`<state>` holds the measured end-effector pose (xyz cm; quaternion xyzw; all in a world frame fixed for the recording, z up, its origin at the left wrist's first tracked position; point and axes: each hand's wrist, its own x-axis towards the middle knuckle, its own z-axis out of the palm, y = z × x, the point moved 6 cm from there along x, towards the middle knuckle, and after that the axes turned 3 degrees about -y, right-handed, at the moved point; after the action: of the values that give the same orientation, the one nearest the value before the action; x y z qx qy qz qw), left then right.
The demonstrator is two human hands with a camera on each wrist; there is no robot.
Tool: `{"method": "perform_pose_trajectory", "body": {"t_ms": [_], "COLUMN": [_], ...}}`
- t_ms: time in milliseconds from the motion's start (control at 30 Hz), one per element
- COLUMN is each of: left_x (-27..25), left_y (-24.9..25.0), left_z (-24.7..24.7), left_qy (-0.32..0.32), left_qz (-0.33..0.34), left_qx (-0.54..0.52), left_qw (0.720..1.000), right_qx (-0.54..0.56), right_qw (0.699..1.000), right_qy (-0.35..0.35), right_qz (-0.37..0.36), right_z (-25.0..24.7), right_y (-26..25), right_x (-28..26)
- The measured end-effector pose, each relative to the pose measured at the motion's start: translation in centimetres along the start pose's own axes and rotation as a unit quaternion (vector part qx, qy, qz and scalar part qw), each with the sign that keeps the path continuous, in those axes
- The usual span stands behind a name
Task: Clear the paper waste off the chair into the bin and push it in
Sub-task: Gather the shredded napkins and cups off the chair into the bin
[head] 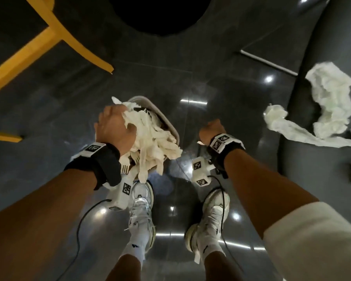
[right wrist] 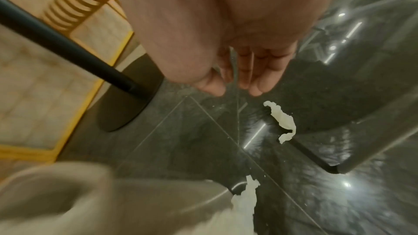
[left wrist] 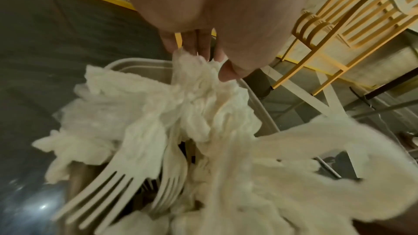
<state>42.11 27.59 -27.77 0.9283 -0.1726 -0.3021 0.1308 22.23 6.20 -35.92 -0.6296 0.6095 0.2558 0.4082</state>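
At the centre of the head view the left hand (head: 115,126) presses down on a heap of crumpled tissue paper (head: 152,136) that overflows the small grey bin (head: 166,122) on the floor. In the left wrist view its fingers (left wrist: 194,45) reach down, lightly curled, into the top of the wad, thumb against its side, probably to pack the load below the rim. White plastic forks (left wrist: 113,190) stick up among the paper (they may resist being pushed down).

The right hand (head: 212,129) hangs just right of the bin, fingers loosely bent and holding nothing, free for the next pickup. More tissue (head: 330,98) lies on the dark grey chair seat (head: 320,57) at the right edge, one strip trailing over its edge, so clearing is unfinished. A small scrap (right wrist: 282,121) shows near the seat's edge in the right wrist view.
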Motion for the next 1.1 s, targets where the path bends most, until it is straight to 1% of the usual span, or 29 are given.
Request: {"method": "perform_pose_trajectory", "body": {"t_ms": [33,67,133,167,233,267,300,333,367,433,500,567,600,667,733,800,833,900,967,1033,1100], "left_x": [0.6,1.1,1.8,2.3,3.4,3.9,4.4,4.8,5.1,5.4,5.4,5.3,5.3,5.4,5.3,5.0,4.8,4.5,4.3,3.7,2.7], "left_y": [-0.7,-1.5,-3.1,-4.0,-5.9,-6.5,-7.0,-7.3,-7.4,-7.4,-7.2,-6.7,-6.6,-6.8,-6.9,-6.8,-6.9,-7.3,-7.8,-8.1,-7.8], "left_z": [0.2,0.3,0.3,0.5,1.2,1.5,1.7,1.8,2.0,2.1,2.2,2.0,2.0,2.0,2.0,1.9,2.0,2.1,2.0,1.8,1.6], "left_qy": [0.020,0.048,0.092,0.092,0.060,0.046,0.040,0.039,0.039,0.036,0.038,0.043,0.043,0.040,0.041,0.037,0.033,0.028,0.017,-0.011,-0.041], "left_qz": [0.004,0.010,0.010,-0.002,-0.024,-0.019,-0.008,0.006,0.016,0.019,0.015,0.006,0.006,0.004,-0.004,-0.016,-0.023,-0.028,-0.041,-0.057,-0.062], "left_qx": [-0.010,0.003,0.083,0.120,0.142,0.127,0.101,0.076,0.053,0.022,0.006,-0.004,-0.008,-0.016,-0.031,-0.037,-0.036,-0.031,-0.048,-0.067,-0.053], "left_qw": [1.000,0.999,0.992,0.989,0.988,0.991,0.994,0.996,0.998,0.999,0.999,0.999,0.999,0.999,0.999,0.998,0.999,0.999,0.998,0.996,0.996], "right_qx": [-0.037,-0.087,-0.204,-0.259,-0.300,-0.262,-0.187,-0.109,-0.046,0.013,0.030,0.043,0.045,0.037,0.070,0.077,0.079,0.092,0.103,0.083,0.067], "right_qw": [0.999,0.995,0.977,0.962,0.949,0.960,0.978,0.989,0.991,0.989,0.988,0.991,0.990,0.985,0.972,0.964,0.964,0.963,0.961,0.963,0.973], "right_qy": [-0.016,-0.034,-0.068,-0.079,-0.087,-0.092,-0.090,-0.097,-0.103,-0.104,-0.101,-0.090,-0.099,-0.142,-0.190,-0.238,-0.244,-0.244,-0.249,-0.252,-0.216], "right_qz": [0.019,0.022,0.000,-0.018,-0.028,-0.024,-0.005,0.032,0.075,0.108,0.110,0.095,0.087,0.092,0.117,0.091,0.077,0.066,0.057,0.055,0.036], "right_z": [0.9,1.7,3.7,4.4,5.8,6.2,6.5,6.8,7.4,8.2,8.3,7.8,8.0,8.9,9.8,9.9,9.9,9.6,9.1,8.1,6.1], "right_y": [0.1,0.3,0.7,1.1,2.6,3.2,3.8,4.3,4.7,4.9,4.5,4.0,3.8,4.2,4.2,2.2,1.6,1.7,1.3,0.6,-0.3], "right_x": [2.1,4.1,7.2,8.2,9.5,10.0,10.6,10.9,11.4,12.2,12.1,11.3,10.8,9.9,8.1,4.4,3.2,1.7,0.3,-0.8,-1.7]}}
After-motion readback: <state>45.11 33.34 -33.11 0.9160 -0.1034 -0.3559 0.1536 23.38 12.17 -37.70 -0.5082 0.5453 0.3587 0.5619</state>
